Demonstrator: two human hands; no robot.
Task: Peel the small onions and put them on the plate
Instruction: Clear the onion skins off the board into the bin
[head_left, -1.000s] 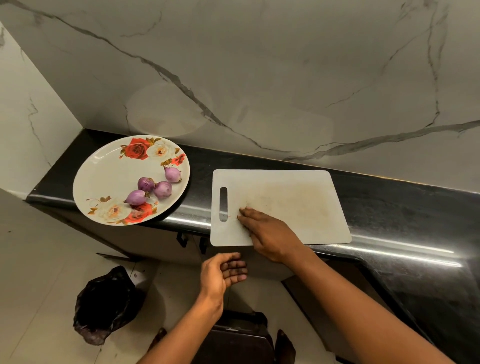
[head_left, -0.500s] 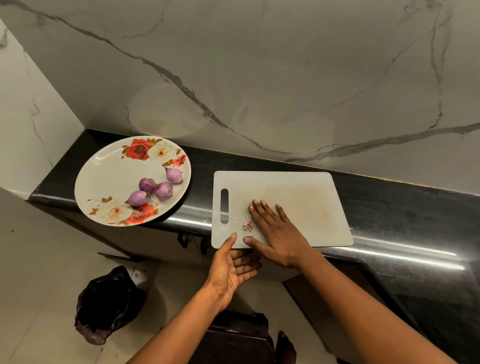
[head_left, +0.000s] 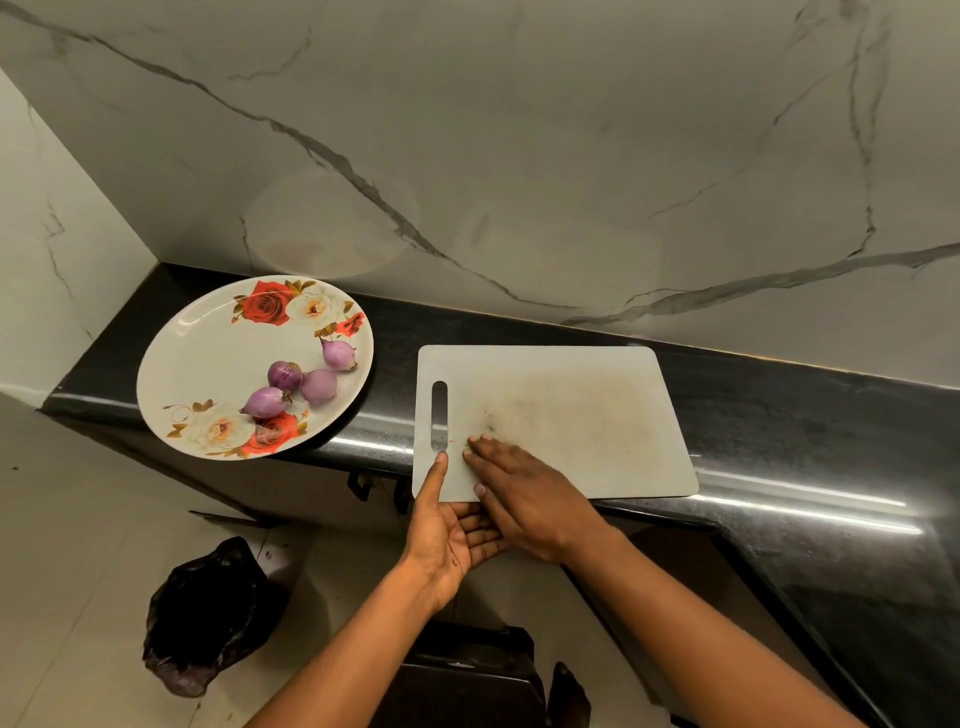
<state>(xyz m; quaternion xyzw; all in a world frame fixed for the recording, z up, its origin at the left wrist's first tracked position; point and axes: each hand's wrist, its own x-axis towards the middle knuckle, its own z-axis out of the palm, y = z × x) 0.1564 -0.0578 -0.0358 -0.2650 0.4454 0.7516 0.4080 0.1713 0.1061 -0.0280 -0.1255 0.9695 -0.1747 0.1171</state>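
Right hand (head_left: 524, 499) is pressing flat on the cutting board (head_left: 571, 405), probably sweeping it clean toward the left hand (head_left: 447, 540), lying open palm-up. I'd be hugging the board's edge.

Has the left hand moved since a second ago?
Yes. The left hand has come up to the cutting board's near edge: it hung below that edge, and now its thumb lies on the board beside the handle slot.

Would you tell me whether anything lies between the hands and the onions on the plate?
Nothing visible: left hand and right hand are at the board; only black counter separates it from the plate of onions.
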